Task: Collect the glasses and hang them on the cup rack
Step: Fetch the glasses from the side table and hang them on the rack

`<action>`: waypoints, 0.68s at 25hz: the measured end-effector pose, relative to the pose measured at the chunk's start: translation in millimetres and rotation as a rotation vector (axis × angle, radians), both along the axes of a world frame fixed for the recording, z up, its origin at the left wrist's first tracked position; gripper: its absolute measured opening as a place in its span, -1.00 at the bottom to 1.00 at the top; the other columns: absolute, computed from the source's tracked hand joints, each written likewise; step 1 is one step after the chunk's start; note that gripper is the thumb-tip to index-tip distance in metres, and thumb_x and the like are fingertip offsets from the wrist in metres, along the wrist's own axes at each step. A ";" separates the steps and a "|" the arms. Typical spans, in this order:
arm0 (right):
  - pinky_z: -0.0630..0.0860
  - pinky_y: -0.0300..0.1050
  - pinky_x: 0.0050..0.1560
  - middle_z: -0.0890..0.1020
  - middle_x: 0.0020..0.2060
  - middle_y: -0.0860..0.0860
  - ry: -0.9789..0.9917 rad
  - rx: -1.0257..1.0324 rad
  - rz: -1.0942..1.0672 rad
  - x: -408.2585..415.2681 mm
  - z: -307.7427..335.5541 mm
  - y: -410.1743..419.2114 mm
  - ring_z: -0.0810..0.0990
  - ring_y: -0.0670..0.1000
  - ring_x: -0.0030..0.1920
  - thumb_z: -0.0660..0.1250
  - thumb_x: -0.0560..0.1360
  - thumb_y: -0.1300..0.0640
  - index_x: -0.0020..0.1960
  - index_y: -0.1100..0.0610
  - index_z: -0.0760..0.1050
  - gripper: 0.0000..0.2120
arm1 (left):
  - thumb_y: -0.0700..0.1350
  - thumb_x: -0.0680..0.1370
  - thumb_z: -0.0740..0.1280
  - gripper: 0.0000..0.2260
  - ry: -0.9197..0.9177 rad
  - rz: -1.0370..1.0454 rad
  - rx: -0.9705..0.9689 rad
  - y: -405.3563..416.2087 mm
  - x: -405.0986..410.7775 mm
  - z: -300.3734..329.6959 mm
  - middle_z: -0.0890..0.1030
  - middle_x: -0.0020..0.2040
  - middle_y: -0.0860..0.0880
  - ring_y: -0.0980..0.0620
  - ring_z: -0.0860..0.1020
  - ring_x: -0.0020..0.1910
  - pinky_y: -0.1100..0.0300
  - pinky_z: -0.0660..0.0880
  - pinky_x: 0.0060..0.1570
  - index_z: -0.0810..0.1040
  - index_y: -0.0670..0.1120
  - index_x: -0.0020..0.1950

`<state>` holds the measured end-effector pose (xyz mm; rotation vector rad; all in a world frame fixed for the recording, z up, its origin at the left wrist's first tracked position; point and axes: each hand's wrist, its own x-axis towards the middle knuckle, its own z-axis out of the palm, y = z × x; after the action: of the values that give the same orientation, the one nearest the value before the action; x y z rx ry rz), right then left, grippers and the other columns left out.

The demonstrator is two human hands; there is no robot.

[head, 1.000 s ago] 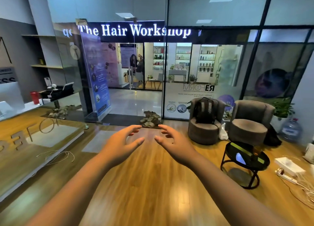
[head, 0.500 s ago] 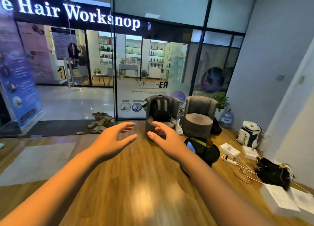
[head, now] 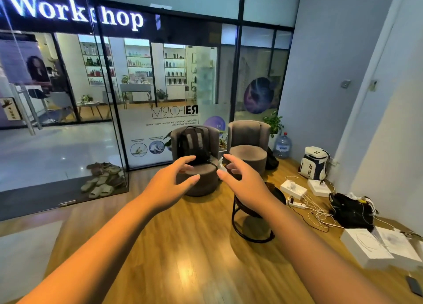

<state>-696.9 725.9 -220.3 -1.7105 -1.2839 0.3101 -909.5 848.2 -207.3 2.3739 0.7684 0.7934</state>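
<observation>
Both my arms reach forward over a wooden floor. My left hand (head: 170,180) is open with fingers spread and holds nothing. My right hand (head: 243,178) is open too, palm turned toward the left one, a short gap between them. Behind my right hand stands a small round black side table (head: 278,195); a brownish glass-like thing (head: 270,186) shows on its top, too hidden to tell. No cup rack is in view.
Two grey armchairs (head: 248,143) stand against the glass wall, the left one bearing a black backpack (head: 193,146). Along the right wall lie white boxes (head: 366,248), cables, a power strip (head: 297,204), a black bag (head: 350,210), a white sports bag (head: 313,164). Sandals (head: 103,178) lie by the door.
The view has swung to the right: the counter at the left has gone and the right wall with its boxes has come in. Both hands stay open in front of me.
</observation>
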 end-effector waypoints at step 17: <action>0.44 -0.17 0.17 0.51 0.46 -0.15 -0.087 -0.064 -0.124 260.0 -28.0 181.6 0.41 -0.21 0.31 0.37 0.54 -0.33 0.55 -0.34 0.29 -0.38 | 0.14 0.63 0.38 -0.46 -0.007 -0.080 -0.062 211.3 256.2 -14.9 0.55 0.39 0.19 0.11 0.45 0.43 -0.02 0.45 0.40 0.33 0.19 0.59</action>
<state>-436.8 907.4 -248.2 -1.8666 -1.2355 0.2081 -653.2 1059.6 -222.2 2.3304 0.6811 0.7338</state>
